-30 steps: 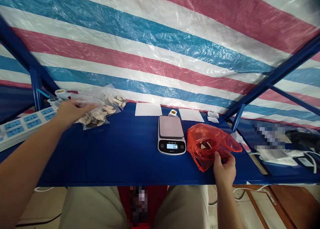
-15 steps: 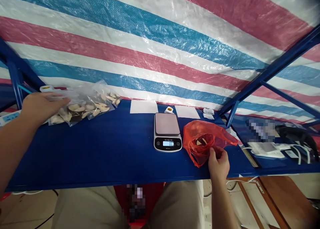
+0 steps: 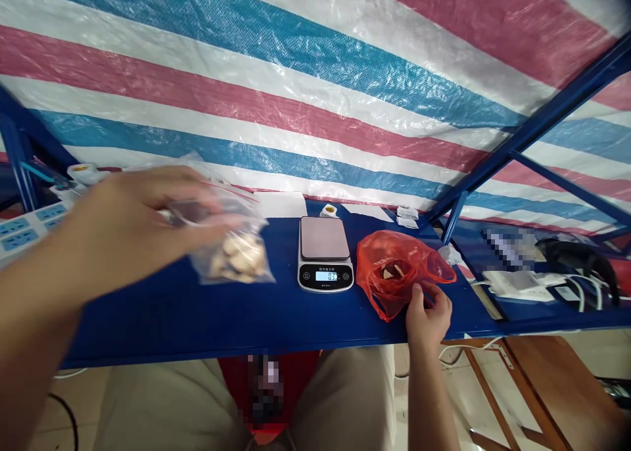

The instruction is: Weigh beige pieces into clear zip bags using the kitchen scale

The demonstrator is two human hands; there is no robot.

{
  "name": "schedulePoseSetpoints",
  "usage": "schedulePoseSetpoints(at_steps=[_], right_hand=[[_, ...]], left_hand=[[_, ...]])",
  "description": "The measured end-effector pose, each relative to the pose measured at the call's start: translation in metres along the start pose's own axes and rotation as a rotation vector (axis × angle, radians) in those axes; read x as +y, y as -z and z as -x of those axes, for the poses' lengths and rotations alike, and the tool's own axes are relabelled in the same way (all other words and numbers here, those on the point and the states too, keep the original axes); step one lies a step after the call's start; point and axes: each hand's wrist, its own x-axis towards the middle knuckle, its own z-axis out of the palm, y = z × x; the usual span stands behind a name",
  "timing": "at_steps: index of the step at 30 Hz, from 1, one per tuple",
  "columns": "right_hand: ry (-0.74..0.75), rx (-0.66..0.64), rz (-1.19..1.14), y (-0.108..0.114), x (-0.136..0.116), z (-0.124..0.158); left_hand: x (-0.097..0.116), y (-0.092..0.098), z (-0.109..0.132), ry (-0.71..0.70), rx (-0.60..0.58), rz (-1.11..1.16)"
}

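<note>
My left hand (image 3: 172, 208) is closed on the top of a clear zip bag (image 3: 241, 257) of pale dried slices, held above the table and slightly blurred. Just right of the bag stands a digital kitchen scale (image 3: 325, 254) with a bare pinkish plate and a lit display. Beside the scale lies a red plastic bag (image 3: 384, 254), its mouth open, with a few pale slices inside. My right hand (image 3: 428, 313) pinches the near right edge of that red bag between thumb and fingers.
Sheets of white paper (image 3: 280, 204) and a small white container (image 3: 328, 211) lie along the back of the blue table (image 3: 162, 326). Small white packets (image 3: 407, 217) are at the back right. Power strips (image 3: 29, 231) sit at far left. A blue metal frame and striped tarp enclose the table.
My left hand has lifted one clear bag of slices from the pile at the left and carried it right toward the scale. My right hand stays at the red bag.
</note>
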Motion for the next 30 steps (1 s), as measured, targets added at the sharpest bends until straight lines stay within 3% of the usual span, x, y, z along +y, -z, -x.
schedulePoseSetpoints(at_steps=[3,4,7,9,12,15,18,22,26,30], right_hand=[[0.013,0.064,-0.102,0.002,-0.004,0.004],[0.015,0.088,-0.137,0.004,-0.006,0.007],[-0.007,0.111,-0.301,0.015,-0.018,0.025],[-0.156,-0.057,-0.600,0.026,-0.029,0.043],[-0.502,-0.436,-1.094,0.039,-0.045,0.067],[-0.582,-0.538,-1.291,0.042,-0.051,0.080],[-0.592,-0.479,-1.265,0.036,-0.052,0.081],[-0.680,-0.374,-1.142,0.025,-0.056,0.077],[-0.757,-0.288,-1.113,0.024,-0.056,0.074],[-0.816,-0.273,-1.100,0.030,-0.052,0.072]], left_hand=[[0.074,-0.040,-0.003,-0.275,-0.216,0.281],[0.091,-0.055,-0.005,-0.324,-0.313,0.353],[0.130,-0.103,-0.009,-0.473,-0.433,0.507],[0.148,-0.134,-0.011,-0.506,-0.517,0.576],[0.166,-0.171,-0.014,-0.519,-0.545,0.632],[0.174,-0.197,-0.017,-0.457,-0.521,0.599],[0.175,-0.213,-0.016,-0.423,-0.473,0.545],[0.174,-0.221,-0.005,-0.363,-0.433,0.482],[0.169,-0.215,0.000,-0.354,-0.494,0.464],[0.159,-0.204,-0.004,-0.490,-0.474,0.599]])
